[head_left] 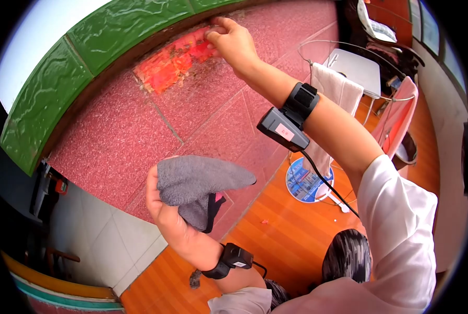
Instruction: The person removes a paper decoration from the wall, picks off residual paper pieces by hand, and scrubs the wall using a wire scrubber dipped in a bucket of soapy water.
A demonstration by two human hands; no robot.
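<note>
Some way along, apparently: saw red paper (167, 64) ragged and broken, with dull staining (211, 65) below its right end, yet plenty left stuck to the red tiles (113, 128). Reached the right hand (235, 45) to the paper's upper right end, fingers curled close together; could not tell whether pinching any of it. Gripped a grey cloth (202, 175) in the left hand (166, 215), well below the paper. Judged the work unfinished, with cloth and paper apart.

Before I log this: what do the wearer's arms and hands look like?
Right hand: bare; black wrist strap, dark grey box with pinkish label, black cable, loose white sleeve. Left hand: also bare; black wrist band, black box with small white label, thin dark cable, matching white cuff.
</note>
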